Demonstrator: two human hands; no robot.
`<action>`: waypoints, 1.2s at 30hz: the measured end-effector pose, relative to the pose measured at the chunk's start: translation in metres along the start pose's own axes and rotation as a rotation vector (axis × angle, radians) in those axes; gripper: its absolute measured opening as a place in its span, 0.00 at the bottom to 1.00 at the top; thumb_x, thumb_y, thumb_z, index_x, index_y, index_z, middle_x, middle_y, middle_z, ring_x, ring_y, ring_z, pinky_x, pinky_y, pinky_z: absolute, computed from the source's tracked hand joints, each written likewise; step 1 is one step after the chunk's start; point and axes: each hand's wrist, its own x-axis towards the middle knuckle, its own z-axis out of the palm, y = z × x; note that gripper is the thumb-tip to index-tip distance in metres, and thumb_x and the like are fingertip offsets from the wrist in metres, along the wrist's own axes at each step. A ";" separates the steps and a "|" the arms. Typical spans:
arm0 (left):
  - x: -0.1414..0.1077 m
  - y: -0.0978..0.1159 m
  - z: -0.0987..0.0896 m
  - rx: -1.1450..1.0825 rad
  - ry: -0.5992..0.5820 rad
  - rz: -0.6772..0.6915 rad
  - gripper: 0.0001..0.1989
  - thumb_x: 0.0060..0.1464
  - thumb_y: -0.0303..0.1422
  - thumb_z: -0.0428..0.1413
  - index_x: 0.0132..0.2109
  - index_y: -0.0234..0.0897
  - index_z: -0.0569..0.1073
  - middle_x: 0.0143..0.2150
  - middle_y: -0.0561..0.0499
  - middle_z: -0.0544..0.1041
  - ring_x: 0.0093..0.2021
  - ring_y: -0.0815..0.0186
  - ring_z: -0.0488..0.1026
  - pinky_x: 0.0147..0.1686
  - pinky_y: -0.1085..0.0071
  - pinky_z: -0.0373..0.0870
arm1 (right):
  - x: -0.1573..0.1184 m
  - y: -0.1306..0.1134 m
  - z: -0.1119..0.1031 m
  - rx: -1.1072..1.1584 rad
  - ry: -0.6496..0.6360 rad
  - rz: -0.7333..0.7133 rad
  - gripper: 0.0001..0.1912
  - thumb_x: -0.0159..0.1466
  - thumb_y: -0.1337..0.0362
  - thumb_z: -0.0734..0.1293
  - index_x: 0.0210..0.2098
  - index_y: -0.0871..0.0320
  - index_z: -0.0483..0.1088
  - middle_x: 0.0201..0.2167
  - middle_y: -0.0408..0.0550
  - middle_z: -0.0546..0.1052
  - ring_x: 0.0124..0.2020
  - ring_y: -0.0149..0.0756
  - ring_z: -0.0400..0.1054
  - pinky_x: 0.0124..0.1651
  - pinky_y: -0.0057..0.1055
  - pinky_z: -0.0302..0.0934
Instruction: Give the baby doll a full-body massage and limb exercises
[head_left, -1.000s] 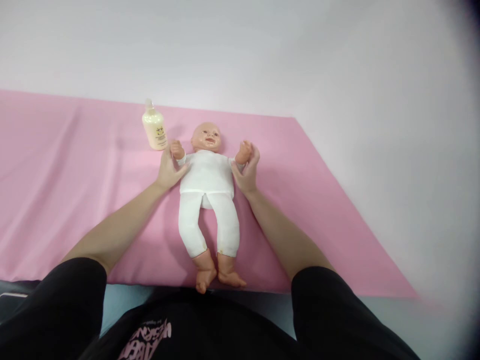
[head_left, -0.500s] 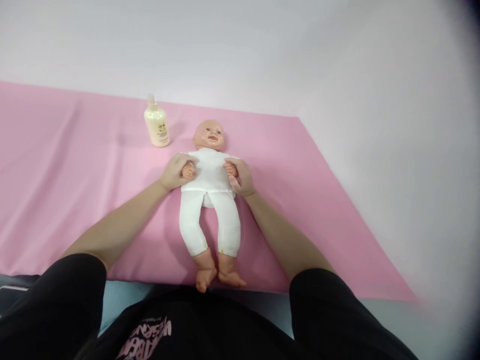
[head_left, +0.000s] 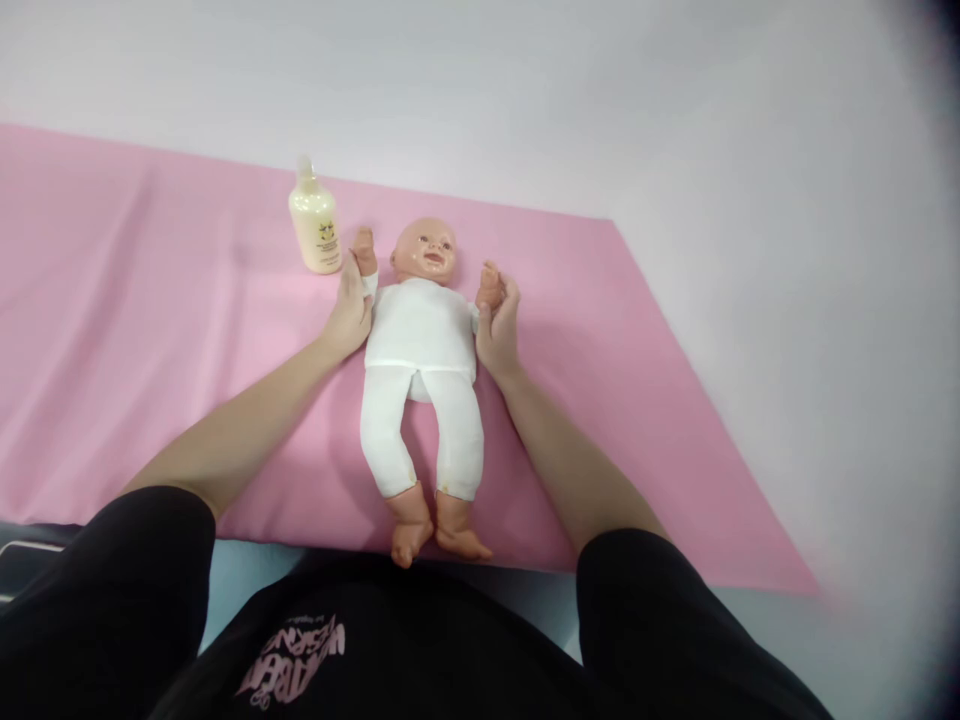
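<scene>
A baby doll (head_left: 421,325) in a white top and white trousers lies on its back, its head away from me and its bare feet toward me. My left hand (head_left: 350,312) is closed round the doll's arm on the left, just below the small raised hand (head_left: 364,250). On the other side, my right hand (head_left: 500,328) grips the doll's other arm near its wrist, thumb in front. Both doll arms are bent up beside the head (head_left: 426,250). Parts of the sleeves are hidden by my fingers.
A pump bottle of pale yellow liquid (head_left: 316,228) stands just left of the doll's head, close to my left fingertips. The pink sheet (head_left: 600,420) under the doll has folds at the left. Its near edge runs along my body, and a white surface (head_left: 712,150) lies beyond it.
Both my hands have moved up and outward with the doll's arms. The doll's hands went from resting on its chest to raised beside its head.
</scene>
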 end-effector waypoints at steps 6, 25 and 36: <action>0.003 0.005 -0.006 0.034 -0.058 -0.040 0.42 0.69 0.55 0.43 0.78 0.38 0.39 0.80 0.41 0.35 0.80 0.51 0.32 0.78 0.51 0.33 | 0.004 0.005 -0.006 -0.181 -0.060 0.062 0.36 0.74 0.41 0.45 0.75 0.49 0.41 0.73 0.54 0.52 0.76 0.45 0.45 0.78 0.60 0.45; 0.002 0.007 -0.015 0.129 -0.080 -0.292 0.41 0.63 0.56 0.55 0.74 0.40 0.59 0.71 0.39 0.66 0.71 0.40 0.63 0.72 0.41 0.56 | 0.009 -0.014 -0.016 -0.010 -0.162 0.379 0.31 0.70 0.46 0.59 0.66 0.56 0.63 0.65 0.53 0.68 0.67 0.44 0.63 0.76 0.51 0.53; 0.003 -0.002 -0.007 -0.116 0.080 -0.148 0.58 0.56 0.58 0.61 0.77 0.40 0.36 0.74 0.32 0.57 0.74 0.46 0.58 0.72 0.49 0.56 | 0.004 0.013 -0.010 0.154 0.019 0.384 0.51 0.60 0.42 0.69 0.72 0.50 0.40 0.71 0.60 0.53 0.64 0.48 0.64 0.66 0.51 0.66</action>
